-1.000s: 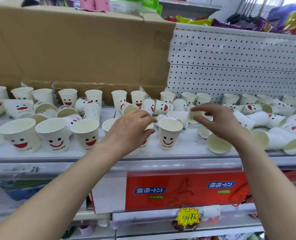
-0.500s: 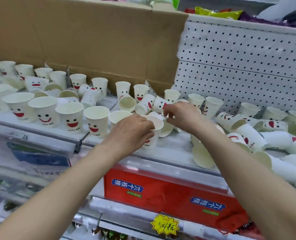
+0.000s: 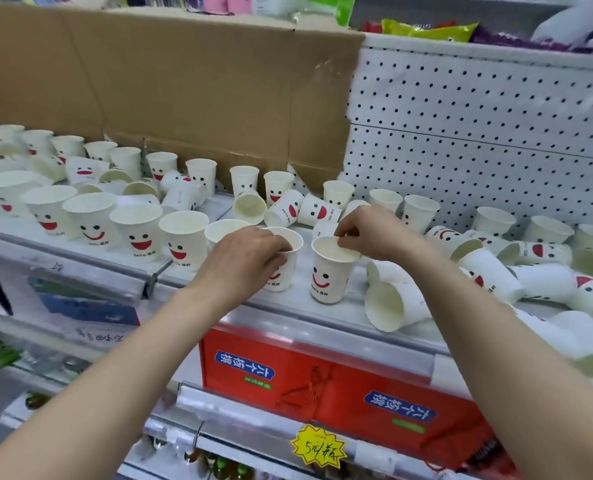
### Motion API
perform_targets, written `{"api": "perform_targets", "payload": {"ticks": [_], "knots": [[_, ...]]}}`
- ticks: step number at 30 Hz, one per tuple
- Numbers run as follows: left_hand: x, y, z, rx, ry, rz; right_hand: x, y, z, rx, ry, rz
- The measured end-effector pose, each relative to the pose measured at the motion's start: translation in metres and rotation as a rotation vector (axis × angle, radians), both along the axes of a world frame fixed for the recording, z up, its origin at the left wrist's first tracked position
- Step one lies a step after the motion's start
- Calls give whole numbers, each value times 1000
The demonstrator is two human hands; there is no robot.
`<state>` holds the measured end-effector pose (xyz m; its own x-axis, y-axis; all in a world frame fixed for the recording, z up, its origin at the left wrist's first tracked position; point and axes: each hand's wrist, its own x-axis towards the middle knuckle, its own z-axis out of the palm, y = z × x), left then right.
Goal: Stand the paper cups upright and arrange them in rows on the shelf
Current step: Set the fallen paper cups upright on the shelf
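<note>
White paper cups with red smiley faces cover the white shelf (image 3: pixel 323 315). A front row of upright cups (image 3: pixel 135 233) runs from the left toward the middle. My left hand (image 3: pixel 250 258) grips the rim of an upright cup (image 3: pixel 283 271) at the row's right end. My right hand (image 3: pixel 371 233) pinches the far rim of a second upright cup (image 3: pixel 329 268) just to its right. To the right several cups lie on their sides, one with its open mouth (image 3: pixel 385 306) toward me. More fallen cups (image 3: pixel 288 209) lie behind my hands, and another upright row stands at the back.
A brown cardboard sheet (image 3: pixel 170 88) stands behind the left half of the shelf; white pegboard (image 3: pixel 478 133) backs the right half. A red carton (image 3: pixel 340 372) and a yellow price tag (image 3: pixel 319 448) sit on the lower shelf. The front lip (image 3: pixel 80 258) edges the shelf.
My right hand has come down from the fallen cups behind and now holds an upright cup standing beside the left hand's cup. The left hand stays on its cup. The camera view shifted.
</note>
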<state>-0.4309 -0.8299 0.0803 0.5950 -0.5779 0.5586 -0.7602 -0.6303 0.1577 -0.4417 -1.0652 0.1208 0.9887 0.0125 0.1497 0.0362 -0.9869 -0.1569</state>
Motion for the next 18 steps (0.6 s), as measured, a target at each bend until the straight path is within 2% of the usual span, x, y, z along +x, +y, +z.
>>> {"api": "perform_targets", "payload": {"ticks": [9, 13, 18], "knots": [[1, -3, -1, -22, -75, -98, -26, 2, 2, 78, -130, -76], [-4, -20, 0, 7, -115, -166, -70, -6, 1, -16, -196, -112], [-10, -41, -5, 12, -125, -204, -108, -7, -11, -168, -85, -163]]}}
